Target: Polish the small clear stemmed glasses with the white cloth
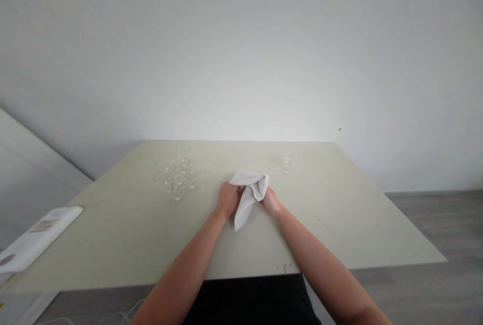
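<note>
Crumpled white cloth (249,193), one corner drooping

White and pale grey colours, with one strong black
The cloth (249,179) is off-white and plain, without visible print. The bench (332,229) has a pale, greenish cream colour, with a few small dark marks (287,267) near its front edge. The glassware (179,176) is clear and colourless. At the left, the package (49,239) is white, with a brownish-grey patch and a dark grey oval. The wall (241,63) is light grey, the floor (433,219) is grey with streaks like wood, and the clothing (249,302) is black.
</note>
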Demonstrator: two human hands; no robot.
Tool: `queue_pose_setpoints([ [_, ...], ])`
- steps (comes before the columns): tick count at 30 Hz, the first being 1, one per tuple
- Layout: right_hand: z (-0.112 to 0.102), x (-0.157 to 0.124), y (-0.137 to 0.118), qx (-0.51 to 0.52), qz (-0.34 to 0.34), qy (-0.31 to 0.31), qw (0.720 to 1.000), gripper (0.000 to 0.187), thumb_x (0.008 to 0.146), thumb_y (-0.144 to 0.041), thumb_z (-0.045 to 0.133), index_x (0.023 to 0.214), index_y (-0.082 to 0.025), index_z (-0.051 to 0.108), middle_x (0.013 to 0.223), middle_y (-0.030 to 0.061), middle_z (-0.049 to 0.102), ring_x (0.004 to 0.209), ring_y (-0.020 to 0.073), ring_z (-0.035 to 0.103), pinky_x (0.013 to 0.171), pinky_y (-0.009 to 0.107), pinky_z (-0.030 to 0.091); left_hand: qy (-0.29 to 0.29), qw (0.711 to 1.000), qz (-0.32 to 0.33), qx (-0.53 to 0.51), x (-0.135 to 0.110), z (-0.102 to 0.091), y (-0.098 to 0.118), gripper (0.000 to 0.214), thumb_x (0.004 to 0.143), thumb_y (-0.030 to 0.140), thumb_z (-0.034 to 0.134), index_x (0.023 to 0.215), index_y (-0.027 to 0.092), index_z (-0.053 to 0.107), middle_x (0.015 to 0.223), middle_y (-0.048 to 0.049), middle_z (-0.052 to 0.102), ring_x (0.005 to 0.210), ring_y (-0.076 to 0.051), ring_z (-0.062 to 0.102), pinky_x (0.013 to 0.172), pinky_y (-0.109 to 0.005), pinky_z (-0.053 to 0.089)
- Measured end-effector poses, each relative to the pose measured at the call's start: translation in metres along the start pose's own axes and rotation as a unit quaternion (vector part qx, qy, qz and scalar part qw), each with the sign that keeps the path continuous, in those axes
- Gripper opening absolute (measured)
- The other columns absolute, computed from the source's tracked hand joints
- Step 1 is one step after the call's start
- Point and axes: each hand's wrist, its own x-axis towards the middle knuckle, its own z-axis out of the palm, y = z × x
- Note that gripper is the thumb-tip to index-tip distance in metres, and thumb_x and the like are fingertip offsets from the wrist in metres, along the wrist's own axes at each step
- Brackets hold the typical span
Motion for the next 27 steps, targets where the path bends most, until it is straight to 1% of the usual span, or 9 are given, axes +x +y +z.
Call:
queue_pose_setpoints([
  [3,-0.005,0.001,0.003,-0.024,-0.026,-0.017,0.999,0.037,0.073,-0.048,0.069,0.097,-0.021,0.060,0.090,0.0042,0.068,0.081,0.0200,0.063,0.074,0.032,0.052,-0.006,0.997,0.058,0.043,-0.003,-0.001,0.003,0.025,0.085,0.015,0.054,0.102,0.016,0.072,0.105,-0.0127,0.073,0.106,-0.026,0.065,0.100,-0.041,0.046],
  [4,-0.007,0.002,0.004,-0.038,-0.038,-0.014,0.998,0.036,0.067,-0.043,0.072,0.091,-0.021,0.059,0.083,0.0019,0.066,0.076,0.0177,0.060,0.071,0.030,0.050,-0.012,0.994,0.089,0.056,-0.004,-0.001,0.004,0.027,0.083,0.012,0.053,0.104,0.016,0.072,0.107,-0.0125,0.073,0.106,-0.026,0.065,0.101,-0.041,0.045],
  [7,-0.014,0.004,0.007,-0.077,-0.037,0.004,0.996,0.023,0.066,-0.036,0.067,0.075,-0.020,0.053,0.065,-0.0036,0.056,0.061,0.0124,0.050,0.060,0.024,0.041,-0.013,0.985,0.150,0.081,-0.007,0.003,0.003,0.031,0.084,0.012,0.051,0.108,0.014,0.070,0.108,-0.0138,0.073,0.107,-0.027,0.065,0.100,-0.042,0.045],
  [9,-0.016,0.004,0.007,-0.101,-0.040,0.008,0.994,0.021,0.066,-0.035,0.064,0.072,-0.020,0.052,0.062,-0.0047,0.053,0.059,0.0112,0.047,0.056,0.022,0.037,-0.004,0.984,0.151,0.096,-0.007,0.006,0.003,0.030,0.085,0.012,0.050,0.109,0.013,0.069,0.106,-0.0146,0.073,0.105,-0.028,0.065,0.098,-0.043,0.045],
  [12,-0.017,0.003,0.007,-0.141,-0.054,0.004,0.988,0.021,0.064,-0.033,0.065,0.074,-0.019,0.053,0.063,-0.0049,0.055,0.060,0.0107,0.047,0.056,0.021,0.034,-0.004,0.983,0.150,0.108,-0.007,0.008,0.002,0.028,0.082,0.010,0.054,0.106,0.014,0.068,0.105,-0.0142,0.072,0.104,-0.028,0.065,0.095,-0.042,0.046],
  [16,-0.017,0.004,0.010,-0.163,-0.047,-0.001,0.986,0.014,0.069,-0.029,0.059,0.068,-0.018,0.052,0.062,-0.0032,0.055,0.060,0.0108,0.048,0.057,0.021,0.036,0.017,0.981,0.155,0.116,-0.008,0.004,0.004,0.024,0.084,0.010,0.054,0.104,0.014,0.066,0.098,-0.0140,0.071,0.099,-0.028,0.065,0.091,-0.041,0.046],
  [20,-0.017,0.005,0.011,-0.185,-0.025,-0.022,0.982,0.014,0.069,-0.028,0.060,0.063,-0.017,0.053,0.058,-0.0027,0.053,0.058,0.0113,0.048,0.057,0.022,0.037,0.024,0.978,0.161,0.132,-0.010,-0.001,0.005,0.024,0.087,0.012,0.051,0.107,0.014,0.063,0.092,-0.0128,0.070,0.093,-0.028,0.066,0.086,-0.040,0.046],
  [24,-0.019,0.002,0.005,-0.239,-0.052,-0.041,0.969,0.009,0.069,-0.023,0.062,0.072,-0.015,0.063,0.067,0.0005,0.063,0.064,0.0139,0.056,0.062,0.023,0.040,0.001,0.980,0.150,0.131,-0.011,0.000,0.005,0.027,0.084,0.011,0.053,0.110,0.013,0.061,0.090,-0.0122,0.070,0.091,-0.027,0.066,0.085,-0.039,0.045],
  [27,-0.020,0.000,0.004,-0.267,-0.062,-0.027,0.961,0.010,0.070,-0.021,0.063,0.077,-0.014,0.065,0.072,0.0018,0.066,0.065,0.0140,0.057,0.063,0.022,0.041,-0.008,0.980,0.152,0.126,-0.011,0.000,0.006,0.030,0.083,0.009,0.054,0.111,0.014,0.061,0.091,-0.0119,0.070,0.093,-0.027,0.066,0.086,-0.038,0.045],
])
